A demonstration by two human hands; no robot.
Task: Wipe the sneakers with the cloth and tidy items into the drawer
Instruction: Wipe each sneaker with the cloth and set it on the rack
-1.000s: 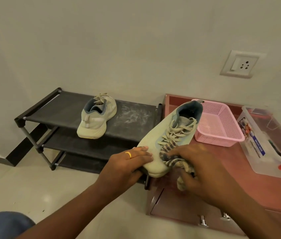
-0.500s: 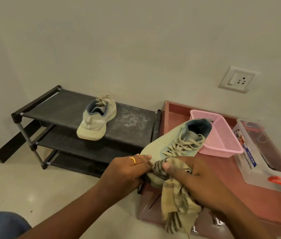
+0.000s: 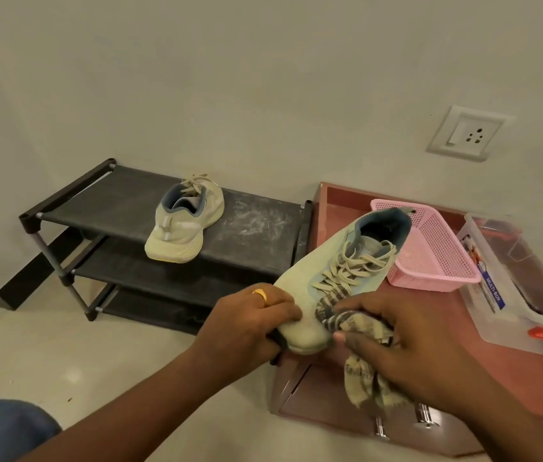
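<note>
The wiping step is in hand. One sneaker [image 3: 340, 278] is held off the surface over the left edge of the cabinet [image 3: 530, 355], toe toward 6 o'clock, heel toward 1 o'clock. Its toe is clasped by the left hand [image 3: 250, 325], fingers curled over the upper and the thumb underneath, so far as can be seen. The cloth [image 3: 346, 320], striped, is bunched under the right hand [image 3: 406, 341]; the fingers are pressed together on it against the upper just below the laces, and a loose tail hangs toward 6 o'clock in front of the drawer [image 3: 346, 405]. The second sneaker [image 3: 183, 228] rests on the top tier of the rack [image 3: 256, 235], at 10 o'clock from the held one, well apart and untouched. At 2 o'clock a pink basket [image 3: 440, 258] stands on the cabinet, its near rim just behind the held heel; a clear box [image 3: 513, 295] lies at 3 o'clock. The drawer appears closed. Judgement: the task is early, with one shoe part-wiped. The next move calls for strokes carried along the sides and heel, the left grip turned to expose them, and the hanging tail kept clear of the laces.
</note>
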